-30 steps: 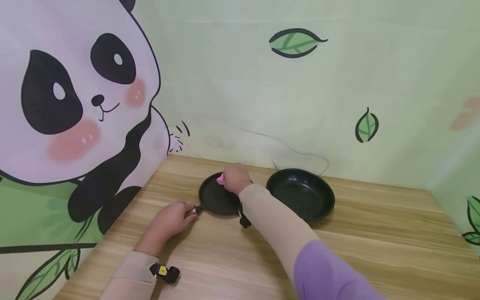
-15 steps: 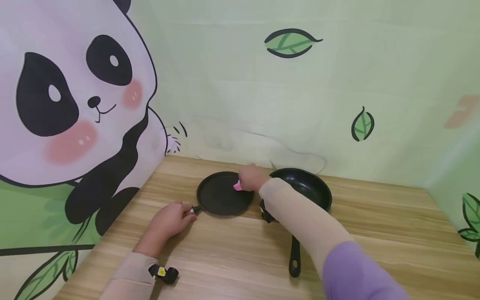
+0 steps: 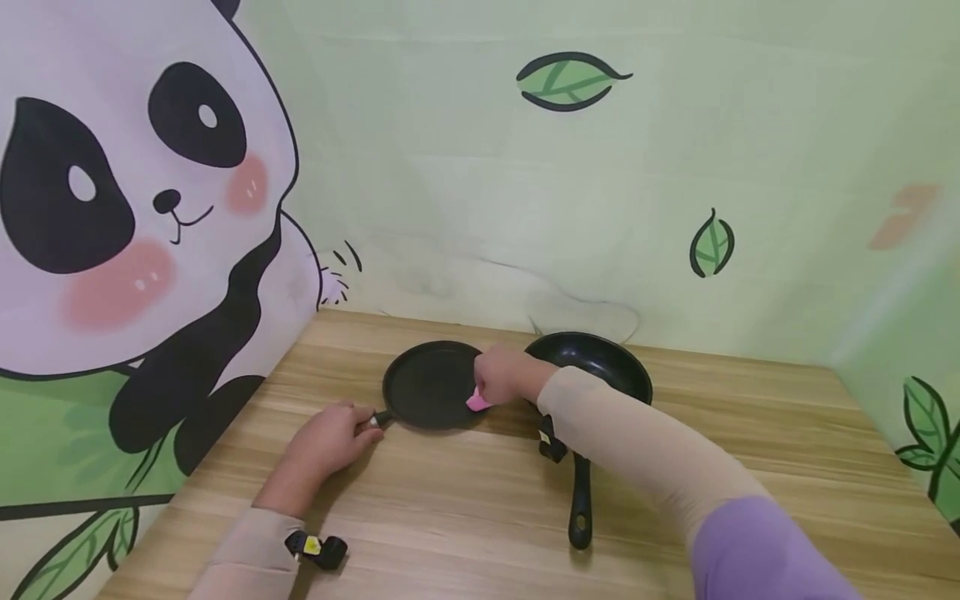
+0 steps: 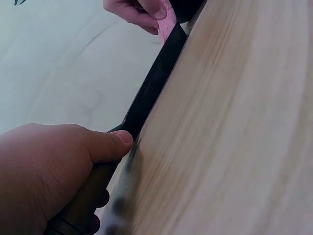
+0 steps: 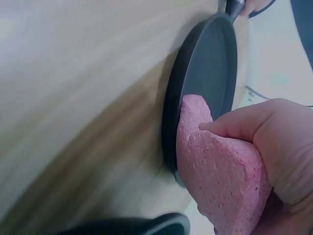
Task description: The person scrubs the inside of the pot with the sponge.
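A flat, shallow black pan lies on the wooden table, its handle pointing to the near left. My left hand grips that handle, thumb along the top in the left wrist view. My right hand pinches a pink sponge between thumb and fingers. The sponge overlaps the pan's right rim, and in the right wrist view it bends against the edge. Just right of it stands a deeper black frying pan, partly covered by my right forearm, with its handle toward me.
The wooden table meets a pale green wall sheet at the back, printed with leaves and a large panda. A small black camera is strapped at each wrist.
My right hand has moved the sponge from the flat pan's far side rightward and toward me, along to its right rim. My left hand keeps its grip on the handle.
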Demonstrator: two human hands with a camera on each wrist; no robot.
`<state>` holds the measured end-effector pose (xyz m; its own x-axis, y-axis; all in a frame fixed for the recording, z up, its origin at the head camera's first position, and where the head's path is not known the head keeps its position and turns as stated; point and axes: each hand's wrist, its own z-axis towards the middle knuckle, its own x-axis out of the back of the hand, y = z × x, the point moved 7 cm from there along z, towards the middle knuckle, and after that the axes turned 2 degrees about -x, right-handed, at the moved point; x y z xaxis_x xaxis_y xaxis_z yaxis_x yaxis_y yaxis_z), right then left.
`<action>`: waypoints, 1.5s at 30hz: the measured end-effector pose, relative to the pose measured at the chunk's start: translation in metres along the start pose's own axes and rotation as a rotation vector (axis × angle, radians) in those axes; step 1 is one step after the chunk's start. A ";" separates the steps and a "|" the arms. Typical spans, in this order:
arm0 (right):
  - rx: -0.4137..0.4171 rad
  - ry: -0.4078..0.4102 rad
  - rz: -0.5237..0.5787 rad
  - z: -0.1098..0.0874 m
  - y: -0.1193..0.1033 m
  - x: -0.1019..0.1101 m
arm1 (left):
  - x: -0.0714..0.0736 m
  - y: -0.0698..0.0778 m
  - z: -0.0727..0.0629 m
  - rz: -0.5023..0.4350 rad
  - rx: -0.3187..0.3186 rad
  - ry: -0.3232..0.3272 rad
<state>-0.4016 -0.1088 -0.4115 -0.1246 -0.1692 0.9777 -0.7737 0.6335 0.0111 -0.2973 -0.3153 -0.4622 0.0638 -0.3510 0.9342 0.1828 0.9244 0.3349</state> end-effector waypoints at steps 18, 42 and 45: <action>0.126 0.198 0.131 0.025 -0.059 -0.017 | 0.000 0.004 0.002 0.018 -0.057 -0.005; -0.283 0.358 0.038 0.086 -0.061 -0.014 | 0.001 -0.001 0.002 -0.004 -0.076 0.034; -0.314 0.337 0.029 0.092 -0.056 -0.015 | 0.000 -0.002 0.001 -0.002 -0.068 0.037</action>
<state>-0.4136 -0.2110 -0.4461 0.1054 0.0741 0.9917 -0.5404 0.8414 -0.0054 -0.2983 -0.3171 -0.4628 0.0992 -0.3593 0.9279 0.2490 0.9118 0.3264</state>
